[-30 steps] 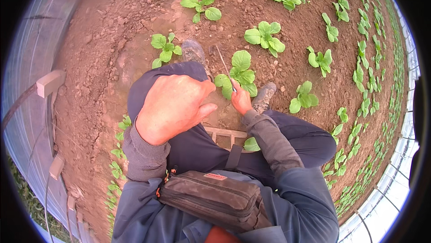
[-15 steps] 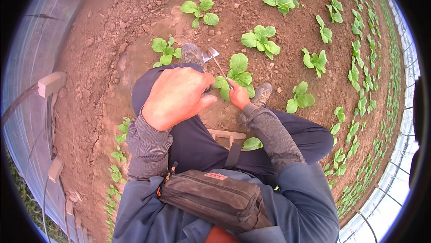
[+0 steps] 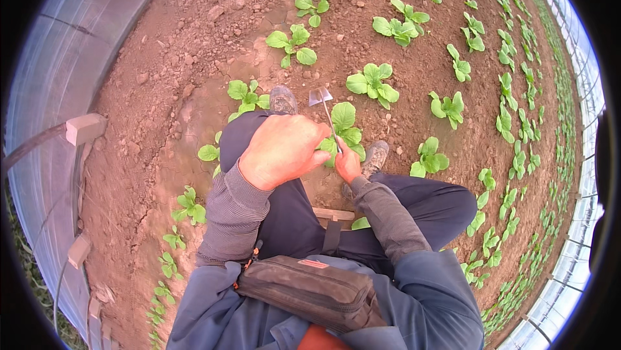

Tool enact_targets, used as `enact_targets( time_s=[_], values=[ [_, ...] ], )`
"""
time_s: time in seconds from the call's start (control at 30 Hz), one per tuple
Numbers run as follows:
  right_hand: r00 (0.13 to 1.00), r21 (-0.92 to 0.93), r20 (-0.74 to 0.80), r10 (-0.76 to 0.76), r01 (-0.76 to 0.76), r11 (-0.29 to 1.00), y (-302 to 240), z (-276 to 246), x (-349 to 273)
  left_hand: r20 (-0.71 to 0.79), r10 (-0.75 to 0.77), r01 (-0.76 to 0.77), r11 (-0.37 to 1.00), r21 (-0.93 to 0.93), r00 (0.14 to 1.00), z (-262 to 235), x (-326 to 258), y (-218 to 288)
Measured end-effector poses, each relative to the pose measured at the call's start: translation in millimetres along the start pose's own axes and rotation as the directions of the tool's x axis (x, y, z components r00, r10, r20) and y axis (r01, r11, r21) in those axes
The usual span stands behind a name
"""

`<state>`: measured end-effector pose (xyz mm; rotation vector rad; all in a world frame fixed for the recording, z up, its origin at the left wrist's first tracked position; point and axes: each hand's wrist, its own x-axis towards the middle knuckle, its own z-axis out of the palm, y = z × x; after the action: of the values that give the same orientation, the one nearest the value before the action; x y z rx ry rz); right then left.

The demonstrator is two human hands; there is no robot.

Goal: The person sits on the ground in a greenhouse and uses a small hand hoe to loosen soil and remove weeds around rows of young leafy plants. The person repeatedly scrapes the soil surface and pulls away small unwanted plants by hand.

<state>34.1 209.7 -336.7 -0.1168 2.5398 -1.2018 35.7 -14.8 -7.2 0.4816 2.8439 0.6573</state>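
My right hand [image 3: 348, 162] is wrapped round the handle of a small hand hoe [image 3: 320, 96], whose flat metal blade points away from me. The blade hovers at or near the soil by the toe of my left boot [image 3: 283, 99]; I cannot tell whether it touches. Just right of the blade grows a leafy green seedling [image 3: 344, 117], partly covered by the hoe's shaft and my right hand. My left hand [image 3: 281, 149] is held over my left knee, back upward, its fingers curled in and thumb close to them. Whatever it may hold is hidden.
Rows of seedlings [image 3: 373, 83] stand in brown soil ahead and to the right. A wooden piece [image 3: 333, 214] lies between my legs. Along the left runs plastic sheeting [image 3: 71, 59] with blocks [image 3: 86, 129] at its foot. A brown waist bag [image 3: 310, 292] rests on my lap.
The whole view has shifted, so the plants sit lower in it. My left hand has come right, nearer my right hand. The hoe's blade is slightly closer to the seedling.
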Motion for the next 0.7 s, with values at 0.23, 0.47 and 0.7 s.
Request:
enact_targets(
  time_s=[0.23,0.47,0.7],
  values=[
    [0.980,0.070,-0.174,-0.097,0.111,0.991,-11.7,-16.3,-3.3,-0.128,0.102,-0.104,0.995,-0.010,0.987,14.5,13.3,14.4],
    [0.914,0.871,0.406,0.004,-0.388,0.303,-89.9,-114.7,-22.3,-0.311,-0.393,-0.146,0.396,-0.906,0.865,-8.2,14.8,-21.7],
    [0.998,0.315,0.017,-0.059,0.050,0.948,-89.9,-158.5,-36.6,-0.171,-0.411,0.124,0.599,-0.791,0.895,-4.3,65.3,-69.5]
  ],
)
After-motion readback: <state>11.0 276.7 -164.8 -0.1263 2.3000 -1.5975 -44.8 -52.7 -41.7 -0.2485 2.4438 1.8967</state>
